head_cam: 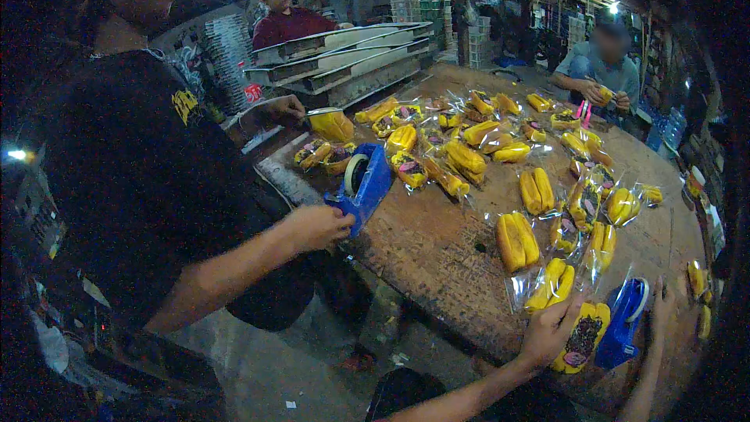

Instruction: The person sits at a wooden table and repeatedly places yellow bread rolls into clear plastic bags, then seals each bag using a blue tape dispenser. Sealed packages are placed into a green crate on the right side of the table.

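Observation:
In front of me, near the table's edge, is a split yellow bread roll with dark crumb topping point(583, 337), in clear plastic with a pink label. My left hand point(551, 328) grips its upper left side. Just right of the roll stands a blue tape dispenser point(618, 325) with a tape roll in it. My right hand point(665, 305) is beyond the dispenser, its fingers raised and apart, blurred in dim light; I see nothing in it. A plain yellow bagged roll point(551, 284) lies just past my left fingers.
The wooden table point(433, 252) bears several bagged rolls point(466, 156). On the left, a co-worker in a black shirt point(140, 158) holds another blue tape dispenser point(372, 181). Metal trays point(345, 55) are stacked behind. Across the table, a person point(603, 70) handles a roll.

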Motion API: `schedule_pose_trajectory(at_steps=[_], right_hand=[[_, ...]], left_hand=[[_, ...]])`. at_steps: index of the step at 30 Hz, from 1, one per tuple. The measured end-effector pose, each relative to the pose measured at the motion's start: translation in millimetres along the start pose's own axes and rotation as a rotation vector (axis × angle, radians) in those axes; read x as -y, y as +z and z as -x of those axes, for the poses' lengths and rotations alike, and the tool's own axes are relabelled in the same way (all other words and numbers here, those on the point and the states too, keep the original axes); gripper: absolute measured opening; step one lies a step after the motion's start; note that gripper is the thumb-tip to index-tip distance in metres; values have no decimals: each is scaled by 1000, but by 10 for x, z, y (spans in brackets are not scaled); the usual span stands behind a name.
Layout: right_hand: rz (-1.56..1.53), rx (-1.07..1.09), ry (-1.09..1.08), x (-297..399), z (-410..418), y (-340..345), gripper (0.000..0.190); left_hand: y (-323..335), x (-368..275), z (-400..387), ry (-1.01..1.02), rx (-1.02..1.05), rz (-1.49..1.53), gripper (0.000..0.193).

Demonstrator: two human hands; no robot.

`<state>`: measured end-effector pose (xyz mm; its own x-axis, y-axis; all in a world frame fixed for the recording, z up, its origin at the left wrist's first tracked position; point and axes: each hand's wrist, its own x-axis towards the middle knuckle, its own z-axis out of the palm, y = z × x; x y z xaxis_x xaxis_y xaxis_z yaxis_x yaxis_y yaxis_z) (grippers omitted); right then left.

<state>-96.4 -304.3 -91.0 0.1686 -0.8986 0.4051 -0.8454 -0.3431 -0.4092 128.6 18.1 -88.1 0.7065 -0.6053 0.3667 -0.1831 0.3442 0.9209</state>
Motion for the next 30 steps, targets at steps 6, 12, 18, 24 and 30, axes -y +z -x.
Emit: schedule_pose_trajectory(at_steps=[6, 12, 18, 24, 30], right_hand=[[-348, 190, 43, 21, 54, -74, 54], [0, 48, 16, 180, 147, -118, 53], [-152, 149, 31, 251, 193, -184, 55], [-244, 246, 56, 333, 285, -224, 56], [-310, 326, 93, 400, 313, -260, 57]], left_hand=[[-31, -174, 25, 5, -53, 89, 37], [-247, -164, 31, 42, 175, 96, 35], [-93, 37, 91, 250, 135, -138, 32], [-137, -118, 136, -88, 162, 73, 28], [-362, -160, 119, -174, 180, 45, 26]])
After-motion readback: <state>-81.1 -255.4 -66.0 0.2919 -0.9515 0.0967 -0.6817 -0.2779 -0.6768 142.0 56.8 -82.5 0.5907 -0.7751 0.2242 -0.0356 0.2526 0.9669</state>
